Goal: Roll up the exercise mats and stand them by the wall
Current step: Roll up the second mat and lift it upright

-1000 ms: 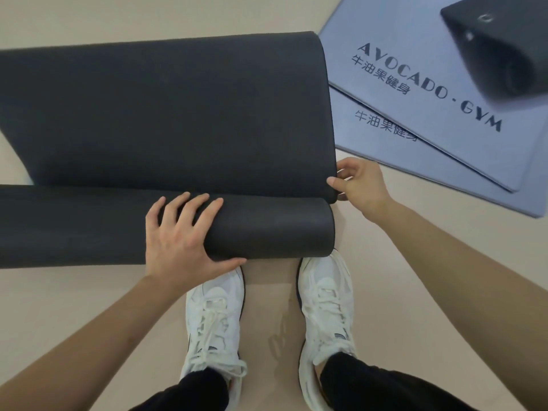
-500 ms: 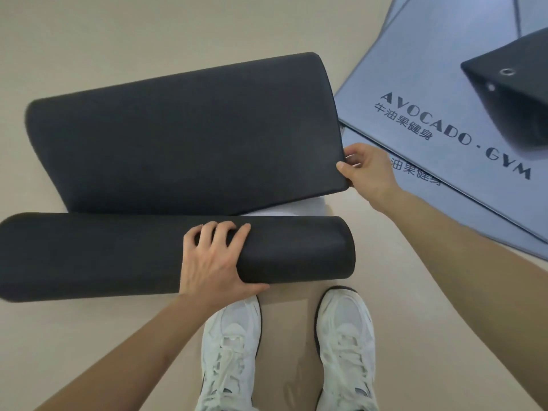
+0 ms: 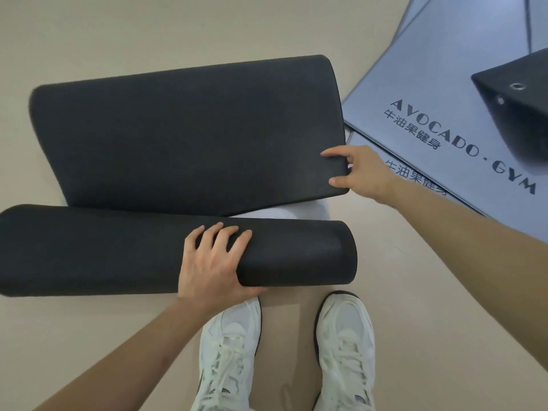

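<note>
Left hand [image 3: 212, 262] grips roll [image 3: 89, 250] by the feet. Right hand [image 3: 361, 170] now pinches flap [image 3: 189, 137] at its near right corner. Flap has pulled clear of roll, so the last wrap is likely still to do.

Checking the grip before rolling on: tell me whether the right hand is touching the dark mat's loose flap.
Touching. The head view shows the right hand pinching the dark mat at its flap's corner, fingertips lying on its top face.
</note>
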Tool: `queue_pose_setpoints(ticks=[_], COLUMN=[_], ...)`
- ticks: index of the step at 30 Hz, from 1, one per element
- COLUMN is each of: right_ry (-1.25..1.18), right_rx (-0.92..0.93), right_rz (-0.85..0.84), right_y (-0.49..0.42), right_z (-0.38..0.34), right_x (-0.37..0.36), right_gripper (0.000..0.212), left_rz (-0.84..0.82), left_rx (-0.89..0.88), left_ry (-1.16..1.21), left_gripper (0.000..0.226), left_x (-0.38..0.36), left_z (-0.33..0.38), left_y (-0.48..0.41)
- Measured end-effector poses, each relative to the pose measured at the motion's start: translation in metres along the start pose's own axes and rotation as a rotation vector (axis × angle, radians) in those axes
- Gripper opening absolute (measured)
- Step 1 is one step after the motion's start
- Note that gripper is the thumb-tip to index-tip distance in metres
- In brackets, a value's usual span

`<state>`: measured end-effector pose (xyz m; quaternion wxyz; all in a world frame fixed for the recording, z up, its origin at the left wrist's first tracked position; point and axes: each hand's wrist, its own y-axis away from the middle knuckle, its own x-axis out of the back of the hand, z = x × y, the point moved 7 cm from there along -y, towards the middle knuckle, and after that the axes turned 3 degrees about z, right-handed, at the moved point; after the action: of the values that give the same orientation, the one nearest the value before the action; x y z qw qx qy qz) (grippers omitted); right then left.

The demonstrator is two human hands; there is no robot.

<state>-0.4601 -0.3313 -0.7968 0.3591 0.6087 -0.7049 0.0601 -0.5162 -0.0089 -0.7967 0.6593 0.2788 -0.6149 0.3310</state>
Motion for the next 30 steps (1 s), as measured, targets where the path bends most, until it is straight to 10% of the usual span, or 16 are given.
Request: queue_pose_setpoints(ticks=[15, 22, 30], right_ry=[-0.511, -0.618, -1.293], right_rx=[-0.225, -0.443, -0.378], right_rz=[0.429, 0.144, 0.059], right_y=[-0.023, -0.012, -0.034], right_z=[0.008, 0.016, -0.096], right_x=[0.044, -0.028, -0.099], right_gripper=[0.062, 0.023, 0.027], left_rz=[0.227, 0.188, 0.276], left_rx=[-0.004, 0.004, 0.074], left_ry=[0.025, 0.038, 0.05], left_gripper=[0.082, 0.081, 0.065], left_x=[0.018, 0.016, 0.014], left_z=[-0.05, -0.051, -0.045], left_y=[0.01, 0.007, 0.033])
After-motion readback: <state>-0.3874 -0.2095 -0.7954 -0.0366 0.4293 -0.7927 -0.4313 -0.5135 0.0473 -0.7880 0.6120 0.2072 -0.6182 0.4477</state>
